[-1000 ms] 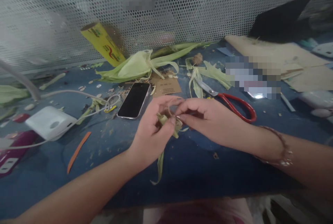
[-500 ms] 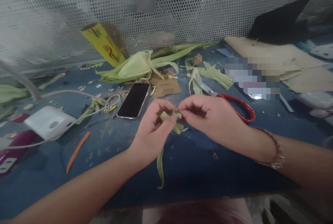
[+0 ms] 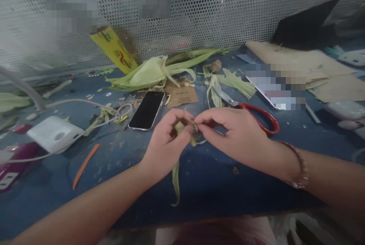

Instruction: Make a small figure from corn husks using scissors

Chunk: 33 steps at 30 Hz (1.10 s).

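Note:
Pale green husk strips (image 3: 176, 184) hang from my left hand (image 3: 170, 142), which is closed round them with thumb and fingers pinched. My right hand (image 3: 234, 133) is also closed, its thumb and index fingertips meeting at the same small bundle, right beside the left fingertips. What exactly lies between the right fingertips is too small to make out. Red-handled scissors (image 3: 264, 117) lie just behind my right hand, their blades on more husk pieces (image 3: 238, 81). Behind my hands is a brown paper card (image 3: 183, 96).
A phone (image 3: 147, 110) lies left of the card, with a large husk (image 3: 145, 72) and a yellow tube (image 3: 115, 50) behind. To the left are a white charger (image 3: 54, 134), its cable and an orange strip (image 3: 85, 166). Brown paper (image 3: 302, 60) lies at right.
My right hand has shifted slightly down, and its fingertips have moved a little at the bundle. My left hand has barely moved.

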Each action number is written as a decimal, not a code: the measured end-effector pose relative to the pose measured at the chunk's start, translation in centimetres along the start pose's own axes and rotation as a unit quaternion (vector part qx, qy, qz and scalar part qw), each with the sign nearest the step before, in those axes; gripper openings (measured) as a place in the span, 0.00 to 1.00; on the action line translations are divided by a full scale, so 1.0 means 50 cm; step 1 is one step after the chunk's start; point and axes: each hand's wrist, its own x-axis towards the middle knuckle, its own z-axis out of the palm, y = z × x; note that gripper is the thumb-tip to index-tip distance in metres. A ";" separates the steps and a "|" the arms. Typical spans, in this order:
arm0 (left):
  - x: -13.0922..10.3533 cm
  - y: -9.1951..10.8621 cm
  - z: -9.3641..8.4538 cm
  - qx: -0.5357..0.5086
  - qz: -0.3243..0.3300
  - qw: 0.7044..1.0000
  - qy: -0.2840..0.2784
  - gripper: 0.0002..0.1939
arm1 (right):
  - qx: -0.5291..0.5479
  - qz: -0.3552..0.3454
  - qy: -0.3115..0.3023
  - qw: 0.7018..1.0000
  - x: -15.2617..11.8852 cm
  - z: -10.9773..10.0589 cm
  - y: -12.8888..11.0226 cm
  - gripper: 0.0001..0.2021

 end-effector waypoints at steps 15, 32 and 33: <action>0.000 -0.031 -0.003 -0.077 0.050 0.995 0.036 0.01 | 0.103 0.039 -0.012 0.994 -0.005 -0.002 0.000 0.08; 0.000 -0.019 0.003 -0.281 -0.094 0.955 -0.033 0.03 | -0.005 -0.076 0.041 0.996 0.006 -0.010 0.015 0.04; 0.000 -0.019 0.003 -0.279 -0.095 0.955 -0.035 0.03 | -0.011 -0.079 0.041 0.996 0.006 -0.010 0.016 0.04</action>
